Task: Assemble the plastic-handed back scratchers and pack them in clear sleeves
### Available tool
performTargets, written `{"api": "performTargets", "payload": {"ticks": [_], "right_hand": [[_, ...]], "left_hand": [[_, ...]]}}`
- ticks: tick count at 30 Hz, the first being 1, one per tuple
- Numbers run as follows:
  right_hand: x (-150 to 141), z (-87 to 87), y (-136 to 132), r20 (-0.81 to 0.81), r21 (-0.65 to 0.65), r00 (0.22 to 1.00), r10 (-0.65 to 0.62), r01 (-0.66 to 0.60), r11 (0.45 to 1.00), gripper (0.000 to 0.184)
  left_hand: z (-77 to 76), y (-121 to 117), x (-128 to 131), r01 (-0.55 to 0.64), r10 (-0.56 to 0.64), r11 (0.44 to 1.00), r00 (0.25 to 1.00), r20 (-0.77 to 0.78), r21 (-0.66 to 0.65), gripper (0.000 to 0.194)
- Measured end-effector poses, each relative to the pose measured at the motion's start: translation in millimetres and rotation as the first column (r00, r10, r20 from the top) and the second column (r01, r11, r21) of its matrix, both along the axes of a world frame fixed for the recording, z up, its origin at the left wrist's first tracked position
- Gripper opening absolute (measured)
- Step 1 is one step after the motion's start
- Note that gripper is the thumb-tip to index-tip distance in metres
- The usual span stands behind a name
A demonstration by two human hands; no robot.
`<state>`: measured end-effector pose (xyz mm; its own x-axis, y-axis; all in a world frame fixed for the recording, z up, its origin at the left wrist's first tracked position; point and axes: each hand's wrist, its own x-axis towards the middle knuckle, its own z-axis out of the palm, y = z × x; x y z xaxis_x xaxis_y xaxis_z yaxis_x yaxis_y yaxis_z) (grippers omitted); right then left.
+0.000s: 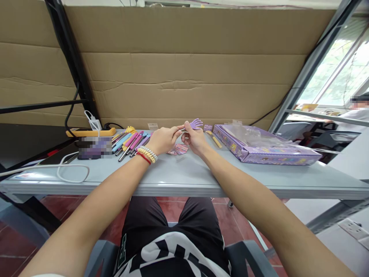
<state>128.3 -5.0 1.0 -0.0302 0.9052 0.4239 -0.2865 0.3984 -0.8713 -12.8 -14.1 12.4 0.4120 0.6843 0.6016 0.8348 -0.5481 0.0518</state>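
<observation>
Just above the table (184,177), my left hand (163,139) and my right hand (194,139) meet with their fingers pinched together. Between them is a thin rod with a purple hand-shaped head (196,123), which looks like a small back scratcher. Its head sticks out past my right hand; my fingers cover much of the rod. Pink patterned wrappers (179,149) lie below my hands. To the left is a pile of similar back scratchers (132,141) in pink, blue, yellow and purple, with metal rods. A yellow one (213,139) lies right of my right hand.
A purple printed box (276,156) with clear plastic on top stands at the right. At the left are a yellow-edged case (91,132), a white charger (93,122) and a white cable (73,181). A cardboard wall (187,69) closes off the back. A person (354,115) sits far right.
</observation>
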Motion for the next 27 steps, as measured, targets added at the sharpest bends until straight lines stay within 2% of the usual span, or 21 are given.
{"api": "performTargets", "payload": {"ticks": [2, 6, 9, 13, 16, 22, 27], "right_hand": [[7, 4.9, 2, 0.000, 0.026, 0.999, -0.045, 0.045, 0.999, 0.051], [27, 17.7, 8, -0.118, 0.020, 0.963, -0.243, 0.247, 0.969, 0.054], [41, 19.8, 9, -0.050, 0.030, 0.954, -0.296, 0.298, 0.954, 0.053], [39, 12.1, 5, 0.211, 0.086, 0.973, -0.093, 0.076, 0.993, 0.053], [30, 6.8, 3, 0.266, 0.041, 0.963, 0.048, -0.061, 0.997, 0.056], [35, 3.5, 6, 0.260, 0.035, 0.953, 0.154, -0.169, 0.985, 0.048], [36, 1.0, 6, 0.302, 0.037, 0.935, 0.188, -0.208, 0.977, 0.051]], "left_hand": [[-0.8, 5, -5, 0.022, -0.022, 1.000, 0.999, 0.047, -0.009, 0.045], [0.1, 13, -15, 0.029, -0.026, 0.999, 0.995, 0.098, -0.029, 0.046], [-0.2, 16, -21, 0.053, -0.050, 0.998, 0.994, 0.098, -0.028, 0.049], [-3.6, 17, -20, 0.097, -0.093, 0.995, 0.992, 0.085, -0.039, 0.049], [-6.2, 17, -18, 0.130, -0.126, 0.987, 0.991, 0.049, -0.094, 0.048], [-6.6, 16, -17, 0.168, -0.167, 0.974, 0.986, 0.025, -0.149, 0.047], [-5.1, 13, -17, 0.215, -0.211, 0.961, 0.977, 0.042, -0.173, 0.044]]}}
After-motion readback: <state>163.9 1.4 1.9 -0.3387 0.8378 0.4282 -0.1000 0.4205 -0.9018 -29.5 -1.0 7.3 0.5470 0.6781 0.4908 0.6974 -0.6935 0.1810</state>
